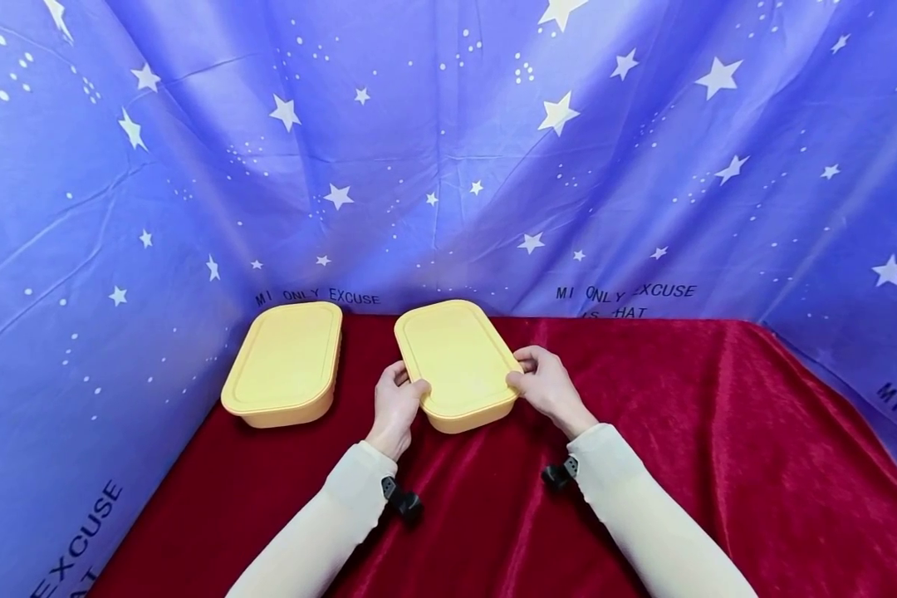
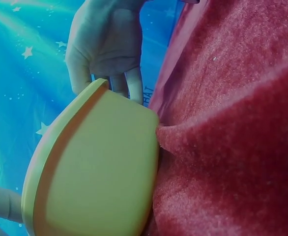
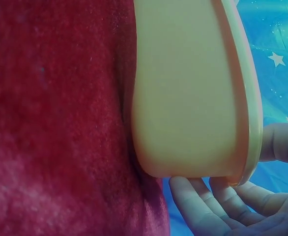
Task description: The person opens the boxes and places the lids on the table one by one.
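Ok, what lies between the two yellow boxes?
The left hand, gripping the right-hand box, and otherwise bare red cloth; the head view shows it.

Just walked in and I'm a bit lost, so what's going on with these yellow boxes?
A person is holding a closed yellow box by its two sides, the left hand on one and the right hand on the other, near the end closer to them. The box appears to rest on the red cloth. A second yellow box, also closed, sits off to the left, untouched.
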The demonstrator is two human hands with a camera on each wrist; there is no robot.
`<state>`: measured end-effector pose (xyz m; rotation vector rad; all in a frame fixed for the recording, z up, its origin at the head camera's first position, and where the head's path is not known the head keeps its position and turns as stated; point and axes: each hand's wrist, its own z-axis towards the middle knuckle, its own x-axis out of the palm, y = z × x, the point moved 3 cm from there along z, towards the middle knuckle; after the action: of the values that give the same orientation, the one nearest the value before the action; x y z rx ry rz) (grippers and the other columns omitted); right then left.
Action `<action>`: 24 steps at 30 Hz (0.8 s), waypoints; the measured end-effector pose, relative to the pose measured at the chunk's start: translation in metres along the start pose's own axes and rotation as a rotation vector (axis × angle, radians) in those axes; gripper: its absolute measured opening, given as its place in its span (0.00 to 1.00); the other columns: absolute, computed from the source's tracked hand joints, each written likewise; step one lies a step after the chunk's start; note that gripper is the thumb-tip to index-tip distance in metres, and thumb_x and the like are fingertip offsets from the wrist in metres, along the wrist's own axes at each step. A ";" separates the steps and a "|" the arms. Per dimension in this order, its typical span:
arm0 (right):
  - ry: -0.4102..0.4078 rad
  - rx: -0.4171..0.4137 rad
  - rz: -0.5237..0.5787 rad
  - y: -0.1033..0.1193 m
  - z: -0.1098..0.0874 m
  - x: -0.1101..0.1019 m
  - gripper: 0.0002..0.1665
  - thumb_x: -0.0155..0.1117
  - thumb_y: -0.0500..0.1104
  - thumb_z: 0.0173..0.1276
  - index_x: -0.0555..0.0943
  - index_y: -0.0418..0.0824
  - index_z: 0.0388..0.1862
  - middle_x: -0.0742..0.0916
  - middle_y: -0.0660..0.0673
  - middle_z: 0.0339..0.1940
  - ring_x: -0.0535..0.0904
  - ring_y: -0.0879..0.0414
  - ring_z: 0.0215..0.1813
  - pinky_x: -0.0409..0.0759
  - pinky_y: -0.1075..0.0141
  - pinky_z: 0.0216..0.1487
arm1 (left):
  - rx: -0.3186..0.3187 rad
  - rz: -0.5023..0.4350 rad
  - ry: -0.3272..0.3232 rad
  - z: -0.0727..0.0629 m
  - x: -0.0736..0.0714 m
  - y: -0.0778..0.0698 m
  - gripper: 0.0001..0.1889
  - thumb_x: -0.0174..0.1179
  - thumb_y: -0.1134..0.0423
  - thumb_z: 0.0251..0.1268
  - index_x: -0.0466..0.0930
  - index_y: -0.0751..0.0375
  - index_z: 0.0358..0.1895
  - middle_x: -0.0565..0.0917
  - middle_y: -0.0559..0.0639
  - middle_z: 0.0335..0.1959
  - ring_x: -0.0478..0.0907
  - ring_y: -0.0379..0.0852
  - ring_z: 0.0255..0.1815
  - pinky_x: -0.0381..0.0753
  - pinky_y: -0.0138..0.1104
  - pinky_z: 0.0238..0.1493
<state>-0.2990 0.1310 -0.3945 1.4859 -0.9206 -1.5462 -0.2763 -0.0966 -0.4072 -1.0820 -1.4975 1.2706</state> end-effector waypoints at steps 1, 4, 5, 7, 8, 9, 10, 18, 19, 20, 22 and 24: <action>-0.001 -0.004 0.000 0.000 0.000 -0.001 0.21 0.59 0.31 0.55 0.74 0.28 0.50 0.80 0.38 0.36 0.77 0.55 0.31 0.79 0.68 0.31 | 0.000 -0.002 0.005 0.000 0.001 0.000 0.32 0.53 0.78 0.48 0.65 0.70 0.63 0.71 0.64 0.57 0.73 0.54 0.56 0.77 0.36 0.50; -0.005 -0.013 0.005 0.000 -0.001 -0.003 0.22 0.59 0.31 0.55 0.74 0.28 0.50 0.80 0.38 0.36 0.77 0.55 0.31 0.79 0.68 0.31 | -0.003 -0.009 0.020 0.000 0.003 0.000 0.33 0.54 0.79 0.48 0.64 0.70 0.64 0.71 0.64 0.59 0.72 0.54 0.58 0.77 0.37 0.52; -0.004 -0.015 0.006 -0.001 -0.002 -0.004 0.22 0.58 0.31 0.55 0.74 0.28 0.51 0.80 0.38 0.36 0.77 0.55 0.31 0.79 0.67 0.31 | -0.005 -0.014 0.024 0.000 0.004 0.000 0.33 0.55 0.79 0.48 0.64 0.70 0.64 0.70 0.64 0.59 0.72 0.55 0.59 0.77 0.38 0.52; -0.004 -0.018 0.005 -0.001 -0.002 -0.005 0.22 0.59 0.31 0.54 0.74 0.28 0.51 0.80 0.38 0.36 0.77 0.55 0.31 0.79 0.68 0.31 | -0.008 -0.022 0.031 0.000 0.006 0.001 0.33 0.55 0.79 0.48 0.64 0.70 0.64 0.70 0.64 0.60 0.72 0.55 0.60 0.77 0.38 0.52; -0.005 -0.018 0.003 -0.001 -0.003 -0.006 0.22 0.59 0.31 0.54 0.74 0.28 0.51 0.80 0.38 0.37 0.77 0.55 0.32 0.79 0.68 0.31 | -0.009 -0.023 0.033 0.000 0.007 0.001 0.34 0.56 0.79 0.48 0.63 0.70 0.64 0.70 0.64 0.60 0.72 0.55 0.61 0.77 0.38 0.53; -0.006 -0.020 0.001 -0.001 -0.003 -0.007 0.22 0.59 0.31 0.54 0.74 0.28 0.51 0.80 0.38 0.37 0.77 0.55 0.32 0.79 0.68 0.32 | -0.009 -0.024 0.034 0.000 0.007 0.002 0.34 0.56 0.79 0.48 0.63 0.70 0.64 0.70 0.64 0.60 0.72 0.55 0.60 0.77 0.38 0.52; -0.007 -0.019 0.000 -0.002 -0.004 -0.007 0.23 0.59 0.31 0.54 0.74 0.28 0.51 0.80 0.38 0.37 0.77 0.55 0.32 0.79 0.68 0.32 | -0.008 -0.025 0.034 0.000 0.008 0.002 0.34 0.56 0.79 0.48 0.63 0.70 0.64 0.70 0.64 0.60 0.72 0.55 0.60 0.77 0.38 0.52; -0.020 -0.024 0.010 -0.006 -0.004 -0.011 0.23 0.58 0.30 0.54 0.74 0.27 0.51 0.80 0.37 0.37 0.77 0.55 0.32 0.80 0.68 0.31 | -0.003 -0.030 0.031 0.000 0.013 0.004 0.33 0.55 0.80 0.47 0.65 0.70 0.64 0.71 0.64 0.59 0.73 0.54 0.58 0.78 0.37 0.50; -0.018 -0.026 0.011 -0.006 -0.004 -0.011 0.23 0.58 0.30 0.54 0.74 0.27 0.51 0.80 0.37 0.37 0.77 0.55 0.32 0.80 0.67 0.31 | -0.003 -0.033 0.031 0.000 0.014 0.004 0.33 0.54 0.80 0.47 0.65 0.70 0.64 0.71 0.64 0.59 0.73 0.54 0.58 0.78 0.37 0.50; -0.018 -0.026 0.012 -0.006 -0.004 -0.012 0.23 0.58 0.30 0.54 0.74 0.27 0.51 0.80 0.37 0.37 0.77 0.55 0.32 0.80 0.67 0.32 | -0.003 -0.035 0.031 0.000 0.014 0.004 0.33 0.54 0.80 0.46 0.64 0.70 0.64 0.71 0.64 0.59 0.73 0.54 0.58 0.78 0.37 0.50; -0.017 -0.023 0.014 -0.006 -0.005 -0.013 0.23 0.58 0.30 0.54 0.74 0.27 0.51 0.80 0.37 0.37 0.77 0.55 0.32 0.80 0.67 0.32 | -0.002 -0.040 0.034 0.000 0.015 0.004 0.33 0.54 0.80 0.46 0.64 0.70 0.64 0.71 0.64 0.59 0.73 0.54 0.58 0.78 0.36 0.50; -0.015 -0.023 0.016 -0.006 -0.006 -0.014 0.23 0.58 0.30 0.55 0.73 0.27 0.52 0.80 0.37 0.38 0.77 0.55 0.32 0.81 0.66 0.32 | 0.000 -0.044 0.038 0.001 0.016 0.005 0.33 0.54 0.80 0.47 0.64 0.70 0.64 0.71 0.64 0.59 0.73 0.54 0.58 0.78 0.36 0.50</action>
<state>-0.2938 0.1463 -0.3947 1.4492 -0.9191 -1.5531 -0.2809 -0.0805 -0.4111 -1.0628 -1.4849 1.2131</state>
